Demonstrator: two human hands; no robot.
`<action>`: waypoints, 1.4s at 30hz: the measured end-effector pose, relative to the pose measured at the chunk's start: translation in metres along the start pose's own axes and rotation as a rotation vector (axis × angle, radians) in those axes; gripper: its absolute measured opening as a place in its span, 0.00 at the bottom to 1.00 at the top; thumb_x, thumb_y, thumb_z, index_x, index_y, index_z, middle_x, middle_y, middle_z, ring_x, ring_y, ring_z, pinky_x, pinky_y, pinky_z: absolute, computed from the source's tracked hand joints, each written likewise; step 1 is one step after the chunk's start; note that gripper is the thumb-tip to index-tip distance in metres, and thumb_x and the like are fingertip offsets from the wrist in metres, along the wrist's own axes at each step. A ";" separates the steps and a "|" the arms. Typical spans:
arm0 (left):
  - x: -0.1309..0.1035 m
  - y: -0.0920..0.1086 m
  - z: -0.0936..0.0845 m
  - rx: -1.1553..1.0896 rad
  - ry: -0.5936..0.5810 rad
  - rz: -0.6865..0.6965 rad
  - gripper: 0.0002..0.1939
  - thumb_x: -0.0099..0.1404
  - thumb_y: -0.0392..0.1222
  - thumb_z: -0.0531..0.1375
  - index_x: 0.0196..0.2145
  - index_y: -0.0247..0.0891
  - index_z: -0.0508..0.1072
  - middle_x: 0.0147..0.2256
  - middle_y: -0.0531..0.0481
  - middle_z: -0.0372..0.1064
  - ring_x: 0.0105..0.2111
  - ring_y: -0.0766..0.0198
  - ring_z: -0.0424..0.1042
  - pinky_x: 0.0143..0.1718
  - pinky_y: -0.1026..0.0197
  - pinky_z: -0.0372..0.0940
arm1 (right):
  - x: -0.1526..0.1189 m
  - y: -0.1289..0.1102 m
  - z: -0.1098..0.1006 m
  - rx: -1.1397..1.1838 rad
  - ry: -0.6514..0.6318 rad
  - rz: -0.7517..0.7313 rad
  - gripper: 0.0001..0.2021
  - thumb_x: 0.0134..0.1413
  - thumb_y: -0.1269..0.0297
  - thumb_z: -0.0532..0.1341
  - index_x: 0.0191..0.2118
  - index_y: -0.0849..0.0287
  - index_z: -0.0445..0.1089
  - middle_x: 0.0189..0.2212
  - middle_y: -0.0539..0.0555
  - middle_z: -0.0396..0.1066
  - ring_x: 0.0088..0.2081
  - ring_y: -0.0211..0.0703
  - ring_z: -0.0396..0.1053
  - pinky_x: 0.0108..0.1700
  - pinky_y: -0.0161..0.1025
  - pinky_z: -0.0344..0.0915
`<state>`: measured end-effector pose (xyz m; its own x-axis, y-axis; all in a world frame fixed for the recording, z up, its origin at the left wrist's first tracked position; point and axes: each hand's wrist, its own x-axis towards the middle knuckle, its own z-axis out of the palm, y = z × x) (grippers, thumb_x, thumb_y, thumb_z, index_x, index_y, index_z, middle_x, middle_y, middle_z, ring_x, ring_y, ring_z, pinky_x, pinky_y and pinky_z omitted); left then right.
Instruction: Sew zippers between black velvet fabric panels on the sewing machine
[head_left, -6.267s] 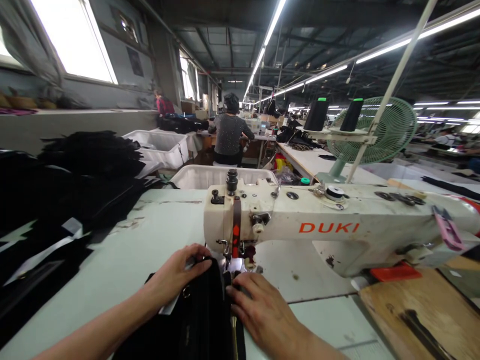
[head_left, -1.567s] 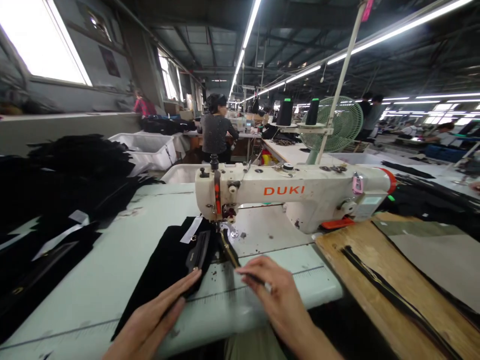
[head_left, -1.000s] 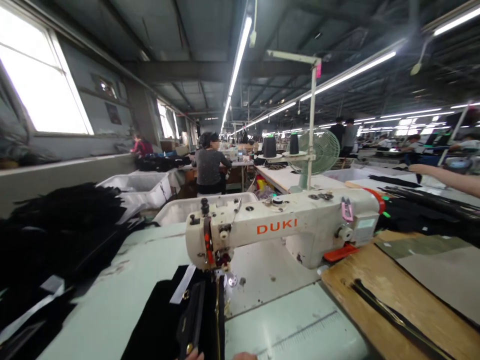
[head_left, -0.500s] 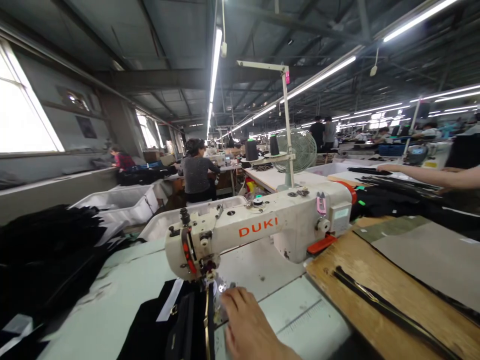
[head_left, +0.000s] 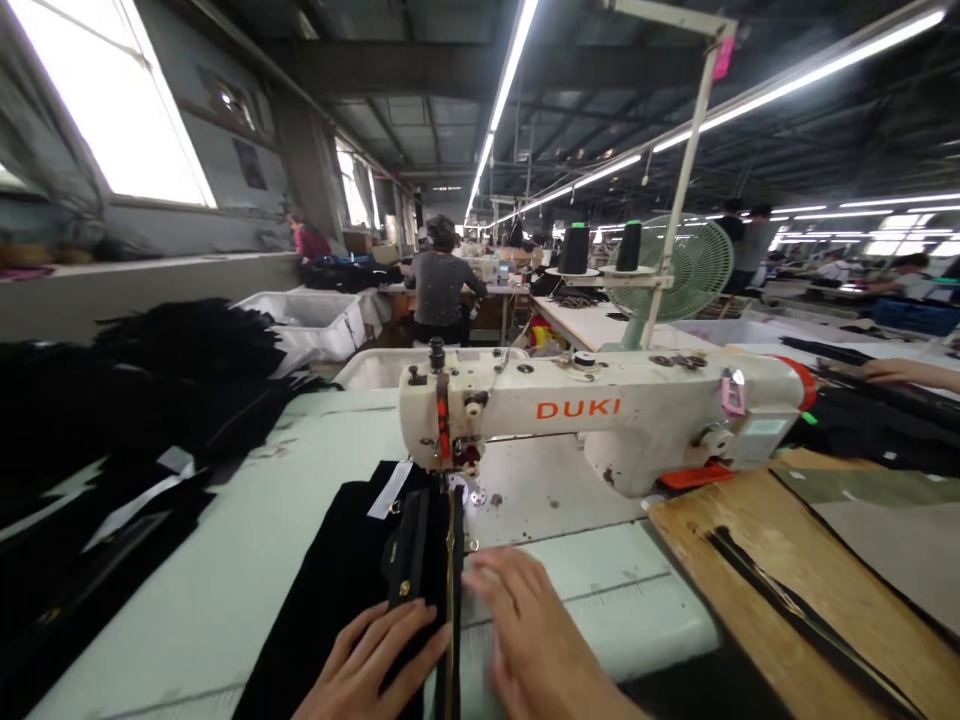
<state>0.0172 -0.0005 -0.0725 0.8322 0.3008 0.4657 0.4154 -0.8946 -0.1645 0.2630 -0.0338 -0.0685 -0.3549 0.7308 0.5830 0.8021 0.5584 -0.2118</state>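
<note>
A white sewing machine (head_left: 525,405) stands over the pale green table. Under its needle lies a black fabric piece (head_left: 322,570) with a white label strip and a gold-toothed zipper (head_left: 451,560) along its right edge. My left hand (head_left: 382,660) rests on the fabric beside the zipper, fingers spread and lying flat. Just right of the zipper is my right hand (head_left: 525,625), slightly blurred, its fingers bent near the table surface; whether they pinch anything is unclear.
Dark fabric piles (head_left: 150,420) fill the left side. On the right a wooden board (head_left: 720,570) bears a loose zipper (head_left: 795,610). A person (head_left: 442,280) sits ahead with their back turned. At the right edge another person's hand (head_left: 892,371) touches dark strips.
The view has turned left and lower. My left hand has come into view and onto the fabric. My right hand stays close to the zipper, now farther from the needle.
</note>
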 end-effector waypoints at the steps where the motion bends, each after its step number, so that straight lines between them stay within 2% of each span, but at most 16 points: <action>1: -0.001 0.002 -0.002 -0.066 0.002 -0.058 0.34 0.68 0.31 0.51 0.69 0.47 0.54 0.58 0.50 0.70 0.57 0.59 0.70 0.59 0.58 0.64 | -0.009 -0.004 0.004 -0.011 0.065 -0.127 0.22 0.55 0.77 0.56 0.56 0.63 0.65 0.53 0.59 0.73 0.54 0.49 0.69 0.56 0.44 0.69; 3: -0.004 0.005 -0.006 -0.210 0.019 -0.189 0.38 0.66 0.27 0.50 0.70 0.51 0.50 0.59 0.54 0.69 0.57 0.63 0.70 0.59 0.61 0.63 | -0.024 -0.012 0.017 -0.092 0.174 -0.285 0.16 0.63 0.76 0.54 0.55 0.64 0.68 0.48 0.56 0.77 0.50 0.45 0.72 0.52 0.39 0.71; 4: -0.006 0.005 -0.008 -0.272 0.023 -0.267 0.37 0.68 0.28 0.50 0.70 0.52 0.50 0.60 0.56 0.68 0.57 0.63 0.70 0.58 0.63 0.64 | -0.028 -0.015 0.024 -0.135 0.219 -0.298 0.15 0.66 0.75 0.52 0.53 0.63 0.70 0.46 0.55 0.78 0.49 0.44 0.73 0.51 0.38 0.72; 7: -0.006 0.001 -0.017 -0.392 0.044 -0.486 0.26 0.74 0.35 0.51 0.66 0.53 0.60 0.60 0.56 0.68 0.56 0.62 0.72 0.56 0.64 0.65 | -0.027 -0.022 0.035 -0.118 0.301 -0.233 0.15 0.70 0.73 0.48 0.48 0.63 0.72 0.41 0.57 0.79 0.44 0.47 0.75 0.49 0.42 0.73; 10: 0.002 -0.002 -0.030 -0.440 0.083 -0.610 0.20 0.75 0.39 0.50 0.60 0.53 0.69 0.57 0.58 0.71 0.54 0.61 0.73 0.55 0.63 0.65 | -0.020 -0.026 0.026 0.022 0.293 -0.181 0.16 0.72 0.71 0.46 0.46 0.62 0.72 0.36 0.56 0.78 0.39 0.46 0.75 0.44 0.42 0.73; 12: 0.007 0.002 -0.036 -0.392 0.101 -0.541 0.21 0.74 0.38 0.51 0.61 0.53 0.68 0.58 0.58 0.70 0.55 0.62 0.72 0.55 0.63 0.64 | -0.017 -0.030 0.017 0.094 0.273 -0.152 0.16 0.73 0.68 0.46 0.44 0.62 0.71 0.32 0.55 0.77 0.35 0.44 0.73 0.39 0.39 0.73; 14: 0.009 0.010 -0.036 -0.296 0.098 -0.404 0.24 0.72 0.36 0.53 0.63 0.50 0.65 0.60 0.56 0.68 0.56 0.63 0.71 0.56 0.63 0.62 | -0.019 -0.034 0.011 0.108 0.279 -0.123 0.16 0.73 0.67 0.46 0.44 0.62 0.71 0.29 0.54 0.75 0.33 0.43 0.72 0.36 0.37 0.71; 16: 0.007 0.019 -0.032 -0.187 0.088 -0.294 0.29 0.67 0.29 0.52 0.64 0.44 0.64 0.60 0.53 0.68 0.58 0.64 0.68 0.59 0.62 0.60 | -0.022 -0.038 0.008 0.086 0.280 -0.112 0.15 0.72 0.69 0.47 0.44 0.63 0.71 0.28 0.54 0.74 0.32 0.43 0.71 0.35 0.38 0.70; 19: 0.003 0.030 -0.021 -0.085 0.060 -0.202 0.36 0.56 0.23 0.49 0.62 0.37 0.65 0.60 0.50 0.68 0.61 0.63 0.64 0.63 0.59 0.57 | -0.027 -0.043 0.008 0.077 0.262 -0.121 0.15 0.72 0.70 0.47 0.45 0.64 0.71 0.29 0.55 0.75 0.32 0.44 0.70 0.36 0.40 0.70; 24: 0.001 0.033 -0.012 0.001 0.004 -0.148 0.37 0.55 0.22 0.49 0.63 0.33 0.63 0.61 0.49 0.66 0.62 0.63 0.63 0.64 0.59 0.56 | -0.027 -0.045 0.009 0.073 0.279 -0.102 0.14 0.72 0.71 0.48 0.45 0.64 0.71 0.30 0.54 0.76 0.33 0.43 0.71 0.37 0.41 0.70; 31: 0.003 0.035 -0.011 0.044 -0.024 -0.110 0.33 0.59 0.22 0.47 0.61 0.32 0.66 0.60 0.49 0.68 0.60 0.61 0.65 0.62 0.59 0.60 | -0.027 -0.048 0.010 0.051 0.299 -0.095 0.14 0.70 0.72 0.49 0.45 0.65 0.73 0.31 0.55 0.77 0.33 0.43 0.72 0.38 0.40 0.70; 35: 0.003 0.035 -0.012 0.021 -0.052 -0.112 0.34 0.58 0.21 0.48 0.60 0.35 0.66 0.60 0.51 0.67 0.59 0.61 0.66 0.60 0.58 0.63 | -0.024 -0.048 0.008 0.036 0.332 -0.121 0.14 0.70 0.74 0.50 0.42 0.67 0.74 0.29 0.55 0.76 0.33 0.43 0.71 0.36 0.40 0.71; 38: 0.001 0.029 -0.013 -0.044 -0.098 -0.158 0.35 0.59 0.26 0.54 0.63 0.39 0.63 0.61 0.51 0.66 0.58 0.56 0.68 0.58 0.54 0.67 | -0.018 -0.046 0.011 -0.010 0.359 -0.168 0.14 0.69 0.76 0.51 0.39 0.68 0.74 0.27 0.54 0.75 0.31 0.42 0.71 0.35 0.39 0.71; 42: 0.001 0.016 -0.014 -0.192 -0.086 -0.124 0.42 0.57 0.45 0.66 0.66 0.43 0.58 0.61 0.49 0.66 0.56 0.50 0.69 0.54 0.54 0.69 | -0.016 -0.047 0.033 -0.106 0.506 -0.179 0.12 0.64 0.79 0.55 0.33 0.64 0.73 0.21 0.50 0.73 0.26 0.40 0.69 0.29 0.37 0.67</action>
<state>0.0197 -0.0194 -0.0628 0.8110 0.4319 0.3946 0.4458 -0.8930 0.0613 0.2152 -0.0589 -0.0940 -0.2362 0.3335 0.9127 0.8038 0.5948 -0.0093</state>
